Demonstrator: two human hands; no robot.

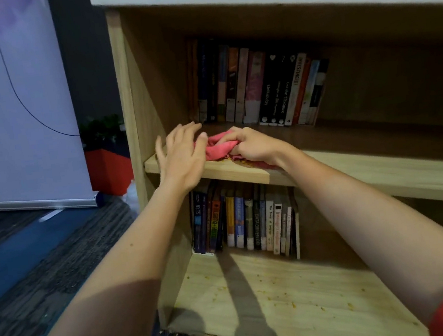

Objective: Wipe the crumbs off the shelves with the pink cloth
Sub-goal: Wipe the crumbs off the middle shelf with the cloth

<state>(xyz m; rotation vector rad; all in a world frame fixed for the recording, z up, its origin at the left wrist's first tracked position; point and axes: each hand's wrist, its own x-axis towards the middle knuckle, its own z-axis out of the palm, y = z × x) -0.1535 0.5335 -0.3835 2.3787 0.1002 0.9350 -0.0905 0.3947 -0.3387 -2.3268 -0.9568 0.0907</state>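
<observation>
Here the pink cloth point(219, 147) is clenched in the right hand point(254, 147) on the shelf point(231, 170); at nine o'clock, the left hand point(182, 158) is spread open.

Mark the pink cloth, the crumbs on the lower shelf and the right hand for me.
pink cloth point(216, 147): head view, on the bunched folds between the hands.
crumbs on the lower shelf point(293, 303): head view, on a yellow speck on the bottom board.
right hand point(254, 147): head view, on its back, gripping the cloth.
</observation>
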